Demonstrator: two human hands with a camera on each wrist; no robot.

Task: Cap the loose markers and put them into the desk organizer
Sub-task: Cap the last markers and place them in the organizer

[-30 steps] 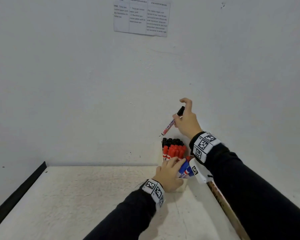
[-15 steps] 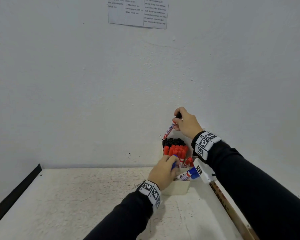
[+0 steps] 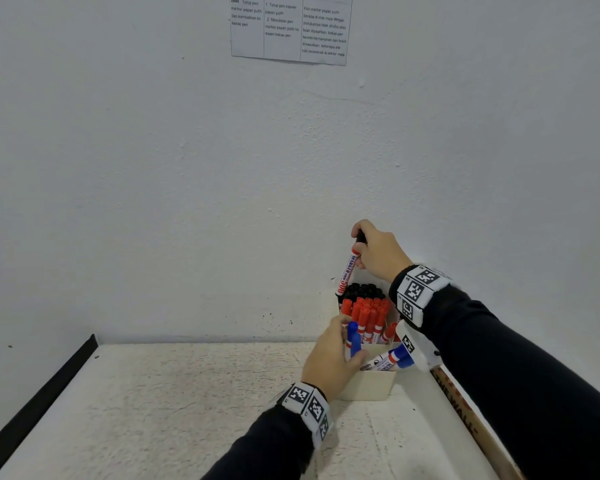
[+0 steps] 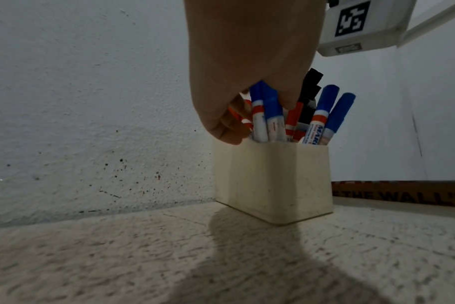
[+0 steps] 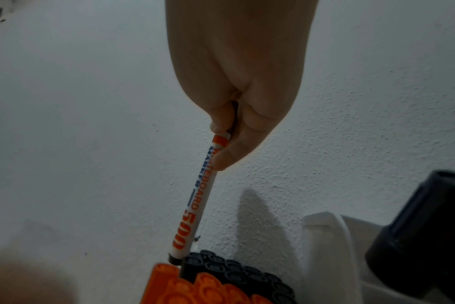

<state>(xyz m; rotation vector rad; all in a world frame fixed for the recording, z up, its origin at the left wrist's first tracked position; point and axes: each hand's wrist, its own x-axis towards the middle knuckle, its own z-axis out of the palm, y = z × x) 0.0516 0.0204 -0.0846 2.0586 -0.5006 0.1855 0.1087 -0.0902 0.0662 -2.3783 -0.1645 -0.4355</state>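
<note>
While the left hand (image 3: 329, 358) grips blue-capped markers (image 4: 266, 115) in the cream desk organizer (image 4: 273, 181), the right hand (image 3: 378, 251) pinches a black-capped whiteboard marker (image 5: 198, 197) (tail touching the black caps (image 3: 364, 291)).

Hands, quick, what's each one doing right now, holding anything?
Left hand: grips blue-capped markers standing in the organizer.
Right hand: pinches a black-capped marker by its cap end, tail at the organizer.
</note>
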